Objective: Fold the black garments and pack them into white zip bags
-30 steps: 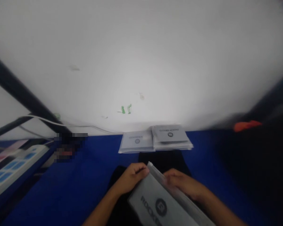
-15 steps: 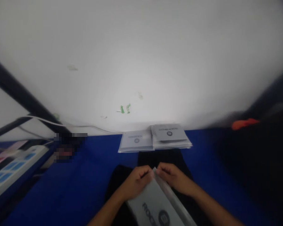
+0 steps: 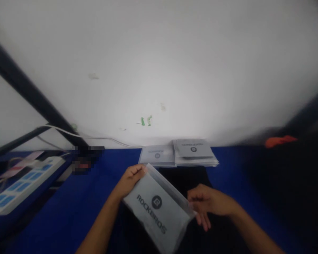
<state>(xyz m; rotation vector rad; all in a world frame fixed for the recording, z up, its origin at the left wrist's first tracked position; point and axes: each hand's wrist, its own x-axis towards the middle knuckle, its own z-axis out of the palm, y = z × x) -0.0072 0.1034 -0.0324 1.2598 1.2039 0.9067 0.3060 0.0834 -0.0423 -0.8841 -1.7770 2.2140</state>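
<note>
A translucent grey zip bag (image 3: 148, 215) printed "ROCKBROS" is held up at a slant over black cloth (image 3: 184, 178). My left hand (image 3: 131, 180) pinches its upper left corner between thumb and fingers. At the right end of the bag's top edge, my right hand (image 3: 208, 203) closes thumb and forefinger on the strip, its other fingers hanging loose below. Whether anything lies inside the bag is hard to see. Beyond the hands, a stack of similar bags (image 3: 197, 150) lies beside a lower bag (image 3: 157, 155) against the wall.
A white power strip with blue sockets (image 3: 29, 185) lies at left on the blue surface (image 3: 69, 211). A white cable (image 3: 103, 137) runs along the wall. Dark frame bars (image 3: 37, 95) slant at left. Something orange (image 3: 281, 141) and a dark mass stand at right.
The bag has turned and risen so its print faces me. My right hand has slid down along its top edge to the right corner, while my left moved up and left.
</note>
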